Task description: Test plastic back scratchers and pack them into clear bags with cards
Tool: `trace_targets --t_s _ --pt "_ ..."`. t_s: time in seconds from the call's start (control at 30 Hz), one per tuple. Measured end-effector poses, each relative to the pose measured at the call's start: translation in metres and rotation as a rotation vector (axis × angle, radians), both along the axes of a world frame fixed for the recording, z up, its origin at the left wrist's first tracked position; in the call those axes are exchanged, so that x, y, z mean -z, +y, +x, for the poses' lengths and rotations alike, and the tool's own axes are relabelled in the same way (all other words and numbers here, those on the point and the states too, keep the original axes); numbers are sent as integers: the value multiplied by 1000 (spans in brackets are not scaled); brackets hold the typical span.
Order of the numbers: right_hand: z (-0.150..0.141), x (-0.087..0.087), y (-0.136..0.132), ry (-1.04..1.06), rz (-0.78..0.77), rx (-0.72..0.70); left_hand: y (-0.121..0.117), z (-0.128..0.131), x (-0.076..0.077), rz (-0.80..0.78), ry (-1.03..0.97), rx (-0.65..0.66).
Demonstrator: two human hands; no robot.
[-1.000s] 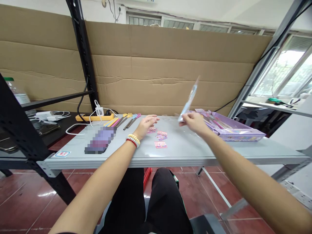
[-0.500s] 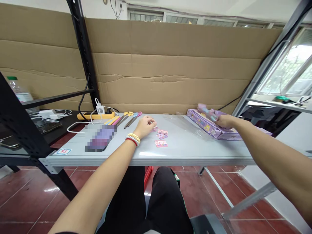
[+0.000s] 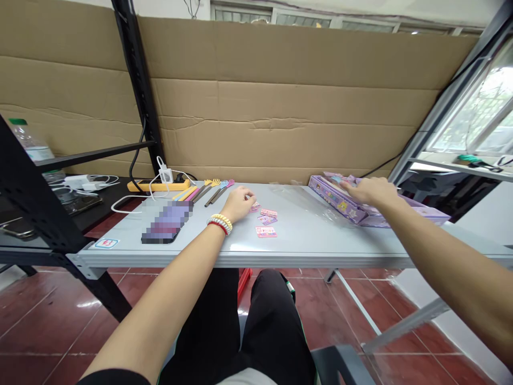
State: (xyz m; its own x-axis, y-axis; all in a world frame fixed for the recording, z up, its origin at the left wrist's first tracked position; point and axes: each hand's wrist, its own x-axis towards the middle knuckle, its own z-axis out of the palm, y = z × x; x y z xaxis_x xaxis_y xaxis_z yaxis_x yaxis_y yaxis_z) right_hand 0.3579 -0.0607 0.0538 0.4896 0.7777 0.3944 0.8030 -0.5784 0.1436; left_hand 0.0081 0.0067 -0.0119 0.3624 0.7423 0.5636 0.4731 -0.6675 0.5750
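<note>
My left hand [image 3: 238, 203] rests on the grey table with its fingers loosely curled, and nothing shows in them. Just right of its fingertips lie several small pink and purple printed cards [image 3: 266, 232]. My right hand [image 3: 371, 191] reaches over the left part of a shallow purple printed box [image 3: 340, 202]. Its fingers are closed on a clear-wrapped packet [image 3: 335, 178] with pink and light blue in it, which lies in the box. The far side of that grip is hidden by the hand.
Forks with coloured heads [image 3: 218, 184] lie in a row left of my left hand. A phone [image 3: 166, 223], its screen blurred, lies in front of them. Behind are a yellow power strip [image 3: 176, 186] and a white charger [image 3: 165, 173] with its cable. Clear plastic film [image 3: 306, 200] lies beside the box.
My right hand has carried a light blue wrapped packet from above the table's middle rightward and down into the purple box. My left fingers have curled in.
</note>
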Motion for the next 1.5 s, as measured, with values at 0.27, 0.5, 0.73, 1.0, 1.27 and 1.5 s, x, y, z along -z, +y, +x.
trace_targets --t_s 0.27,0.5,0.73,1.0,1.27,1.5 --pt "-137 9 27 312 -303 -667 5 -3 8 16 265 -64" --pt "-166 41 63 276 -140 -463 4 -9 5 -36 287 -189" --pt "-109 61 64 382 -11 -125 7 -10 5 -81 275 -301" --pt "-103 65 67 447 -55 -95 9 -10 7 -98 291 -343" --pt "-99 67 68 494 1 -141 7 -10 5 -112 314 -351" --pt "-90 71 71 547 -4 -44 5 -9 3 -135 371 -366"
